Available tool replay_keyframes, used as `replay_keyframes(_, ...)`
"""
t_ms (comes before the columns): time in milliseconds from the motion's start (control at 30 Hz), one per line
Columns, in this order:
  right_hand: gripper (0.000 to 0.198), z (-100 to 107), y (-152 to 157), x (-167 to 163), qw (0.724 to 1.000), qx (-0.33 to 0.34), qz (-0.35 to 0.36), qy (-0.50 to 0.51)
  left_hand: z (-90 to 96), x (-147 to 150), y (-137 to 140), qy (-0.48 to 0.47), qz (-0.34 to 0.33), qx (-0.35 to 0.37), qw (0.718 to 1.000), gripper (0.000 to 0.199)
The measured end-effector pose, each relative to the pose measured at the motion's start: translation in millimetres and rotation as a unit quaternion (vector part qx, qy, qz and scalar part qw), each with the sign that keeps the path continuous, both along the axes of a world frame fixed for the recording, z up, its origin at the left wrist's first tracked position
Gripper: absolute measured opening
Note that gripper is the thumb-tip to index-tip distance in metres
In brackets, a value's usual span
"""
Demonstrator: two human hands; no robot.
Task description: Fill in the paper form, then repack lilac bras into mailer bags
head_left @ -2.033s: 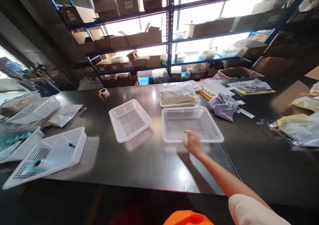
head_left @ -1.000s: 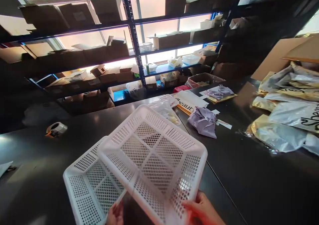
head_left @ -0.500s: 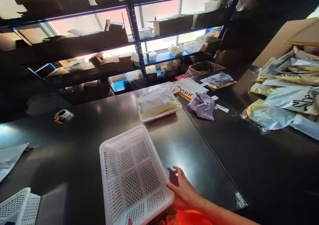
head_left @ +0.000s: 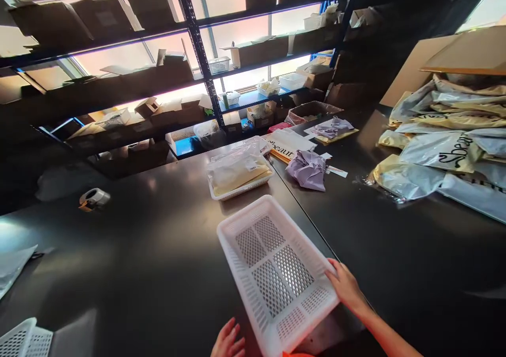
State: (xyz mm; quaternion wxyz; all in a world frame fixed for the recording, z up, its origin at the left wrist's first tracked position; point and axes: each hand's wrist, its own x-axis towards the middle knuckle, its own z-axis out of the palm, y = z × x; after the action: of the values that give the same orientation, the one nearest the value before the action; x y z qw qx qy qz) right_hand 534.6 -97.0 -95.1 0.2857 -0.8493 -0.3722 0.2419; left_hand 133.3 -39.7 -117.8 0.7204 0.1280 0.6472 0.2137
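A white plastic basket [head_left: 272, 304] with lattice holes and nothing in it is in front of me, tilted a little over the dark table. My right hand [head_left: 348, 289] grips its right rim near the front corner, thumb on the rim, the other fingers partly hidden. At the bottom edge, my left hand [head_left: 229, 340] is to the left of the basket, apart from it, with its fingers spread and nothing in them. Beyond the basket, a shallow white tray [head_left: 241, 191] bears clear plastic packets [head_left: 237, 171].
Purple fabric [head_left: 307, 170] lies right of the tray. Printed plastic bags [head_left: 438, 154] are piled at the right. A label roll [head_left: 95, 199] and another white basket [head_left: 26, 341] are at the left. Shelves with boxes [head_left: 261, 52] stand behind the dark table [head_left: 158, 262].
The basket has moved right, with my right hand now on its rim rather than open beside it. My left hand has come into fuller view, off the basket.
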Motion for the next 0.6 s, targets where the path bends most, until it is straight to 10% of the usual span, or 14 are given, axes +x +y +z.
replay_keyframes(233, 0.039, 13, -10, 95, 0.993, -0.007, -0.106, -0.057, 42.8, 81, 116, -0.063, 0.015, 0.127, 0.990, 0.025)
replay_keyframes(600, 0.030, 6, -19, 116, 0.979, 0.071, -0.188, -0.018, 71.9, 206, 311, -0.106, 0.018, 0.092, 0.990, 0.048)
